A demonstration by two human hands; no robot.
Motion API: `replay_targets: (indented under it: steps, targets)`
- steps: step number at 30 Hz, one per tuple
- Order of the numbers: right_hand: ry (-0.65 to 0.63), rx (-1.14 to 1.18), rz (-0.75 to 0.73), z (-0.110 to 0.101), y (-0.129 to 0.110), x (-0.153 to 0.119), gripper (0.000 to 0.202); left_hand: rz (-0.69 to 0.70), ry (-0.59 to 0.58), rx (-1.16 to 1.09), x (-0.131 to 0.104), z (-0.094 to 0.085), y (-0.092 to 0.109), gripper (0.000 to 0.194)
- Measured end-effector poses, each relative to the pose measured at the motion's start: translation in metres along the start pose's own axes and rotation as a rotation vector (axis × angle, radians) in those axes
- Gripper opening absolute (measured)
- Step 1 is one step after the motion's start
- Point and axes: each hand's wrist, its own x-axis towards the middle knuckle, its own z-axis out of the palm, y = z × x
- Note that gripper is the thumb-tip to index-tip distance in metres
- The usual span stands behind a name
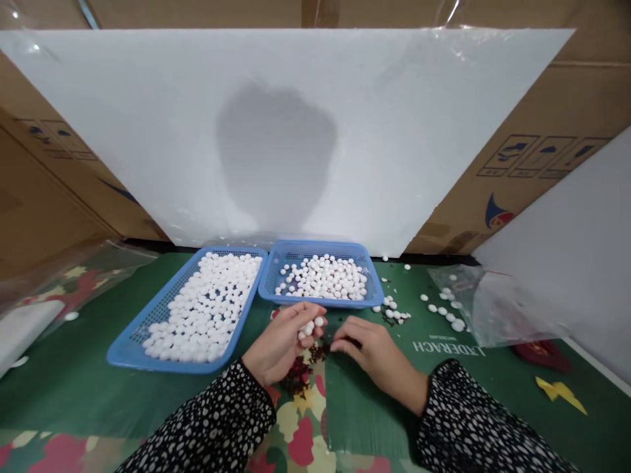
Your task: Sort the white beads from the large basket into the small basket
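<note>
My left hand (286,341) is curled round several small white balls (309,328), just in front of the right-hand blue basket. To its right, my right hand (367,349) hovers low over the green mat, palm down, its thumb and fingertips drawn together. Whatever those fingertips hold, if anything, is too small to make out. Between and below the hands lies a loose pile of tiny dark red-brown bits (298,376). A blue perforated basket (320,303) with many white balls stands behind my hands. Another blue basket (129,353), further left, holds a wide layer of them.
Loose white balls (449,317) lie on the green mat (384,420) at right, by a clear plastic bag (497,309). Yellow scraps (560,392) and a dark red item (542,355) are further right. A white board (384,131) leans on cardboard boxes behind.
</note>
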Motion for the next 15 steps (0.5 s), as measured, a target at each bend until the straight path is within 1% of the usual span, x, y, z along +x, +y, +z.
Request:
replay_targets:
  steps: [2,6,12,15]
  targets:
    - [-0.051,0.007,0.059,0.0043,0.0019,-0.0097,0.019,-0.013,-0.002,0.024,0.0009,-0.0011,-0.0011,0.024]
    - [-0.098,-0.01,0.077,0.0048,0.0041,-0.0108,0.021,-0.01,0.043,0.091,0.0019,-0.0011,-0.0034,0.03]
    - [-0.101,-0.042,0.079,0.0076,-0.0008,-0.0085,0.018,-0.016,0.107,0.128,0.0032,0.0011,-0.0039,0.029]
    - [-0.103,-0.038,0.059,0.0089,-0.0025,-0.0102,0.017,-0.029,0.118,0.124,0.0037,0.0016,-0.0032,0.035]
